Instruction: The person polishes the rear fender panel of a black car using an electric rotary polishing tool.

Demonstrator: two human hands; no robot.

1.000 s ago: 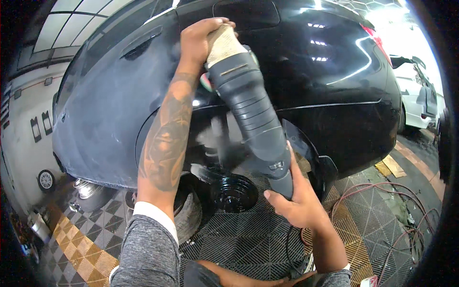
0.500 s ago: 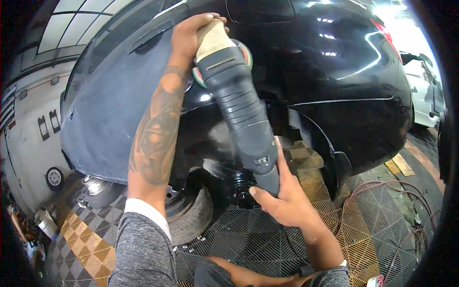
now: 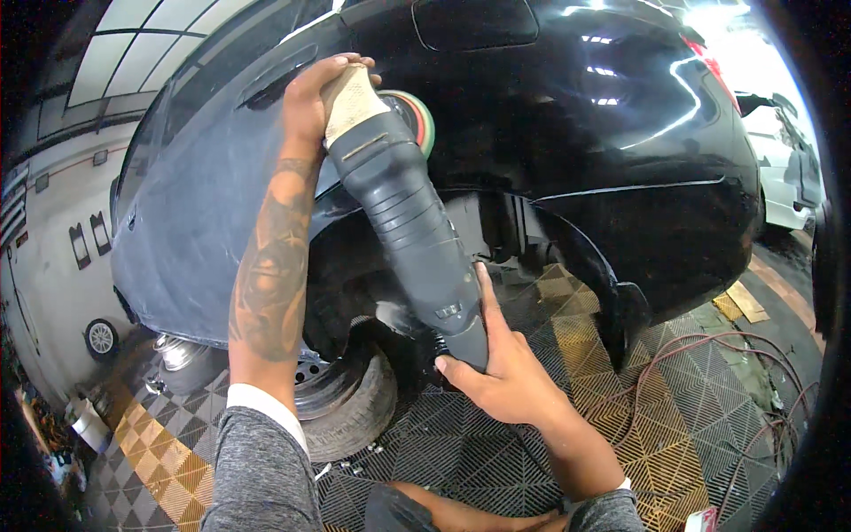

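against car panel (image 3: 567,133): left hand (image 3: 312,93) grips polisher (image 3: 408,213) head, right hand (image 3: 505,377) clasps handle.

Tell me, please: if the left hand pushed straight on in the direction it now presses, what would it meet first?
Most likely the black car body. The left hand lies on the head of the polisher, whose pad appears to be against that panel already, though depth is hard to judge.
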